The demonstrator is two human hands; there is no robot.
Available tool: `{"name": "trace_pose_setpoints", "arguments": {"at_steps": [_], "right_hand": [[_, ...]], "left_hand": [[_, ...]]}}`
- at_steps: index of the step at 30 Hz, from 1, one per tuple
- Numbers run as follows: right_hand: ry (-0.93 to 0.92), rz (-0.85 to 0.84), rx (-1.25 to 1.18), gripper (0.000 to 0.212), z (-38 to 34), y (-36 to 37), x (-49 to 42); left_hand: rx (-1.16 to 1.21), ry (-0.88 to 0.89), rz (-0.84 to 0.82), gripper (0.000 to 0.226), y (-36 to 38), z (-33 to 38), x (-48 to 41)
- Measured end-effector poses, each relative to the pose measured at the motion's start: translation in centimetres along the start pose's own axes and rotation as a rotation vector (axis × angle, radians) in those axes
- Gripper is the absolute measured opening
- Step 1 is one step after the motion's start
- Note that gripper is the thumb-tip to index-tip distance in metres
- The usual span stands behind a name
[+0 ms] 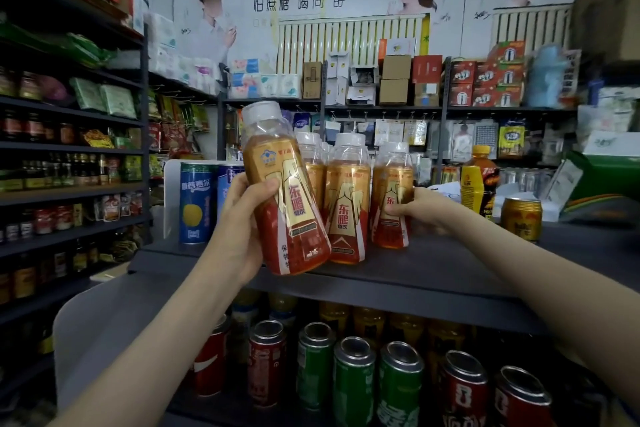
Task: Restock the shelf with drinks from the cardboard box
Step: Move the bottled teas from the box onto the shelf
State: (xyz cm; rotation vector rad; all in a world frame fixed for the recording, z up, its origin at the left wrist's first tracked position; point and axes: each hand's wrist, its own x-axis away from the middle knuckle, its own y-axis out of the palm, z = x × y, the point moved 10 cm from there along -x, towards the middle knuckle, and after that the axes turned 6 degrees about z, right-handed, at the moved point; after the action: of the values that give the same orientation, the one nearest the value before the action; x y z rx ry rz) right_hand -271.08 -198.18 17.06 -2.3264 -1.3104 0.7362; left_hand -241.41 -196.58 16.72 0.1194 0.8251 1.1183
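On the dark shelf (pixel 433 267) upright bottles (pixel 346 208) are ranked near its front edge. Just left of them a tilted bottle (pixel 287 204) is gripped by the left hand (pixel 242 218), long axis leaning, cap up-left, base at the shelf lip. The rightmost bottle (pixel 391 198) is clasped by the right hand (pixel 429 210).

The one camera is riding on the person's head, facing forward and slightly downward at the dark top shelf (pixel 433 270), standing close enough that it is filling mid-frame, and looking down onto the cans (pixel 353 374) beneath.
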Motion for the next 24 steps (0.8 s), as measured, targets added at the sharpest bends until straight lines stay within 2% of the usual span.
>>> {"name": "trace_pose_setpoints", "arguments": {"at_steps": [5,9,11,14,15,17,19,20,21,22,24], "right_hand": [[0.036,0.001,-0.015,0.023,0.8,0.0,-1.5],[0.044,-0.025,-0.060,0.018,0.9,0.6,-2.0],[0.054,-0.053,-0.089,0.016,0.9,0.8,-2.2],[0.070,-0.051,0.029,0.035,0.9,0.4,-1.9],[0.066,0.010,0.072,0.050,0.9,-0.3,-2.0],[-0.054,0.244,0.168,0.075,-0.8,-2.5,-1.1],[-0.274,0.421,0.091,0.075,-4.2,-4.4,1.9],[-0.344,0.391,-0.042,0.068,-5.7,-4.6,4.0],[-0.406,0.272,-0.183,0.060,-7.0,-4.1,6.1],[-0.462,0.084,-0.263,0.056,-8.3,-3.0,8.2],[-0.490,-0.322,-0.193,0.057,-9.3,0.3,12.4]], "left_hand": [[-0.008,0.008,0.031,0.044,-1.3,0.0,0.2],[-0.022,0.024,0.035,0.058,-1.7,0.1,0.4],[-0.021,0.036,0.037,0.052,-1.6,0.1,0.6],[-0.013,0.042,0.045,0.040,-1.2,-0.3,0.7],[-0.018,0.043,0.042,0.039,-0.9,-0.4,0.7],[-0.039,0.055,0.017,0.038,0.1,-0.3,0.9],[-0.103,0.096,-0.019,0.038,1.5,-0.3,1.1],[-0.147,0.117,-0.044,0.040,2.3,-0.3,1.3],[-0.183,0.130,-0.071,0.043,3.2,-0.4,1.6],[-0.207,0.137,-0.096,0.046,4.2,-0.6,1.9],[-0.251,0.148,-0.143,0.051,6.1,-1.2,2.3]]}}
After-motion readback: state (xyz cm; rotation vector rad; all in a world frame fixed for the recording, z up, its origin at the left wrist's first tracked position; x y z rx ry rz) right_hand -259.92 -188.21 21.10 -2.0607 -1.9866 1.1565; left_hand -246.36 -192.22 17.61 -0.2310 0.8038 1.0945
